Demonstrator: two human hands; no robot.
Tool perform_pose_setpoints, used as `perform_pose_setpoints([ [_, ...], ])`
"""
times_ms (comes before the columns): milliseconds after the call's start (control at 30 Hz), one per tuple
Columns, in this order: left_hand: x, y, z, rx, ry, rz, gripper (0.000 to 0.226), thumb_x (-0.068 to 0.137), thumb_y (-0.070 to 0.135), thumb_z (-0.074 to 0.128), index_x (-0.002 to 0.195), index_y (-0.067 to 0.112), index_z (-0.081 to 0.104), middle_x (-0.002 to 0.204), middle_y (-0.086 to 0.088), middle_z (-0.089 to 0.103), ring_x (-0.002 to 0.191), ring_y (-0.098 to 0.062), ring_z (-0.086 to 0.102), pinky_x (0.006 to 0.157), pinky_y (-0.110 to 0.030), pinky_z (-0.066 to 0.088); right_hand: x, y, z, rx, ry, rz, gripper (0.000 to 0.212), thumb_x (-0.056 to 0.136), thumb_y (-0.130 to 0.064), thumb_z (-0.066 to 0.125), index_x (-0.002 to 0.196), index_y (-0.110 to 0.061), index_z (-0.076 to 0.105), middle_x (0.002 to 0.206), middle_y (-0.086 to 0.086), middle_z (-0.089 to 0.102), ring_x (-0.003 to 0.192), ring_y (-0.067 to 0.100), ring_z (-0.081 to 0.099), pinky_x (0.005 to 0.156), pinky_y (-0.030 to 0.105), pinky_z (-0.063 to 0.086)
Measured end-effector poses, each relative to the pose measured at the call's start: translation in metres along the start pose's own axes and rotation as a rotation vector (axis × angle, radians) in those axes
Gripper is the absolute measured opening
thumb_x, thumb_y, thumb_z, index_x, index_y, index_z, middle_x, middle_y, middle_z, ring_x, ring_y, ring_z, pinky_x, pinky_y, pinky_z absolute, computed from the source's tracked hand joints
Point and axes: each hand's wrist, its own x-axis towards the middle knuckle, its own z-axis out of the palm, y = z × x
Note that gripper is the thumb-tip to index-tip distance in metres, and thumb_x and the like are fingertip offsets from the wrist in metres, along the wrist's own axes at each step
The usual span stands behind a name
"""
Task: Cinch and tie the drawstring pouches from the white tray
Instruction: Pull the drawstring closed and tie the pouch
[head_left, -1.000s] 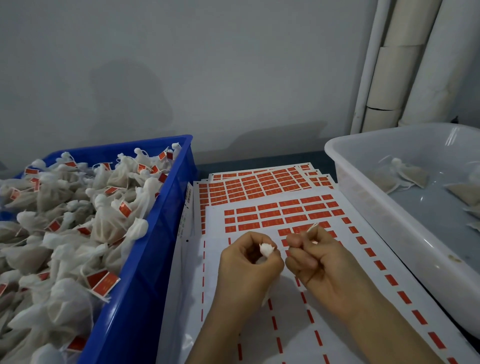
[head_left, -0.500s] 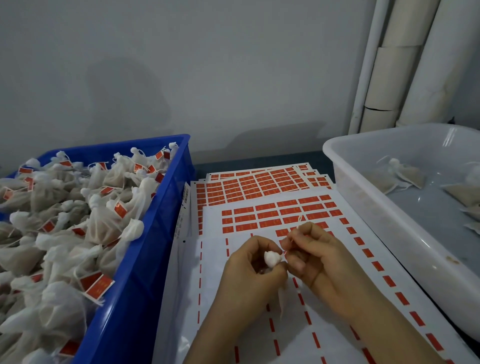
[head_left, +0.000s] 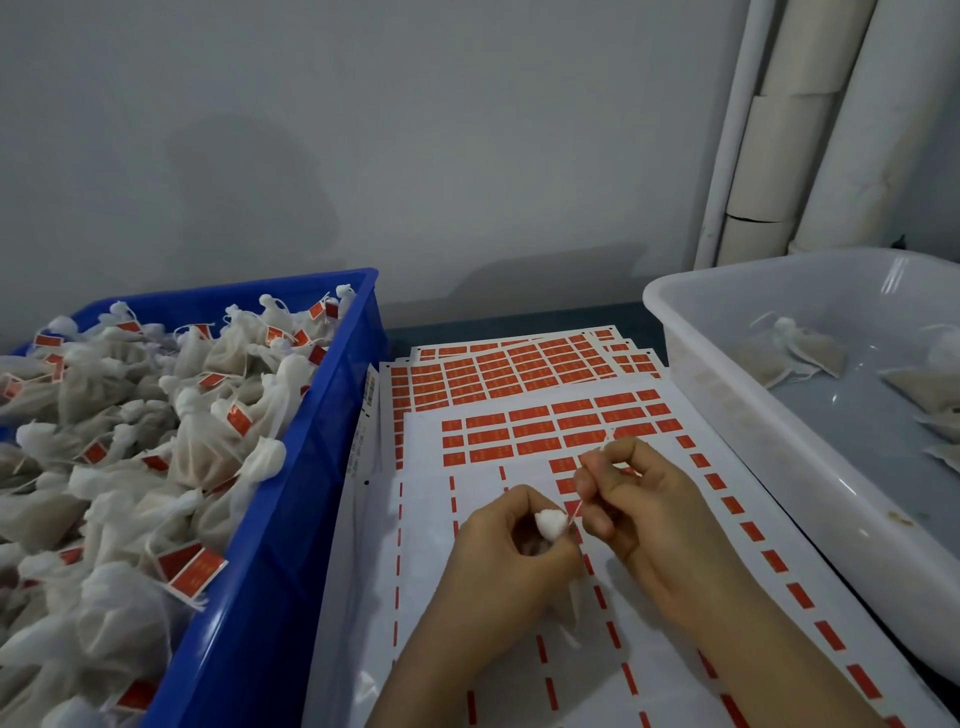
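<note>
- Head view — blue crate (head_left: 291, 519) at the left, heaped with tied pouches (head_left: 208, 431) that carry red tags; white tray (head_left: 779, 447) at the right, with a few flat, uncinched pouches (head_left: 800, 353) on its floor.
- Label sheets (head_left: 519, 374) cover the table between crate and tray; both hands work above them, apart from the tray.
- Left hand (head_left: 498, 561): fingers curled round the neck of one pouch (head_left: 550, 522). Its white gathered top pokes out between thumb and forefinger, and its body hangs below the palm.
- Right hand (head_left: 649, 519): thumb and forefinger pinch the drawstring (head_left: 575, 512), which runs taut from the gathered top, just beside the left thumb.
- Judgement: the step in hand is cinching this one pouch. The mouth looks drawn closed; no knot can be made out.
- Next move calls for a steady pull on the string against a firm pinch at the neck, then a loop for the knot — thin string, likely to slip.
</note>
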Motion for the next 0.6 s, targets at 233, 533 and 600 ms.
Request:
perform_pose_setpoints([
  [233,-0.003,0.013,-0.006,-0.214,-0.007,0.032,0.027,0.073,0.055,0.052,0.071,0.039,0.073,0.077,0.015,0.072,0.081,-0.003,0.067,0.063,-0.003,0.046,-0.004,-0.002,0.001,-0.337,0.007,-0.168,0.022,0.060,-0.049,0.056,0.076,-0.035,0.063,0.078,-0.029,0.065,0.080,0.001,0.063,0.060,0.008,0.045],
  [533,-0.002,0.013,-0.011,-0.255,-0.088,-0.054,0.021,0.083,0.023,0.067,0.065,0.031,0.074,0.072,0.009,0.071,0.071,-0.007,0.067,0.062,-0.008,0.048,0.000,-0.005,-0.005,-0.223,0.059,-0.154,0.019,0.055,-0.048,0.062,0.068,-0.035,0.064,0.072,-0.034,0.064,0.075,-0.013,0.060,0.051,0.006,0.045],
  [600,-0.003,0.014,-0.011,-0.239,-0.140,-0.071,0.020,0.083,0.023,0.068,0.067,0.031,0.074,0.073,0.009,0.071,0.072,-0.007,0.067,0.064,-0.008,0.048,0.002,-0.003,-0.008,-0.191,0.071,-0.149,0.023,0.052,-0.051,0.061,0.068,-0.035,0.066,0.074,-0.030,0.066,0.077,-0.008,0.063,0.061,0.014,0.047],
])
